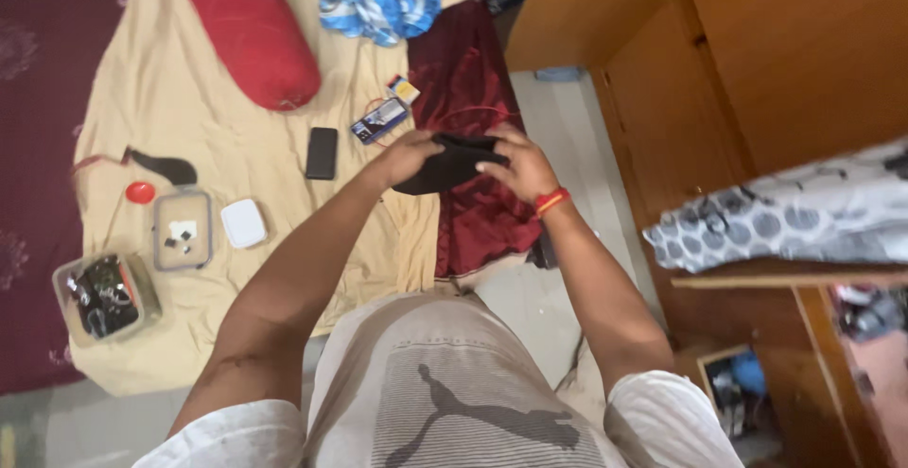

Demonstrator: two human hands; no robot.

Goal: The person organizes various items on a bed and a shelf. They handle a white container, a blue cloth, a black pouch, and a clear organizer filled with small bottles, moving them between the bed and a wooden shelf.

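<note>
Fingers of both my left hand (pixel 409 154) and right hand (pixel 518 165) curl around a soft black pouch (pixel 447 164), held up above the beige sheet (pixel 189 109) and maroon cloth (pixel 473 80). Both arms reach forward, elbows bent. Beyond lie a small blue-and-white packet (pixel 380 120), a black phone (pixel 322 153) and a red bolster (pixel 251 28).

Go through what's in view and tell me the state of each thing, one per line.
Black pouch: held in both hands, off the bed.
Left hand: gripping pouch.
Right hand: gripping pouch.
Black phone: flat, screen dark.
Clear container: open, filled.
Red bolster: lying on sheet.
</note>
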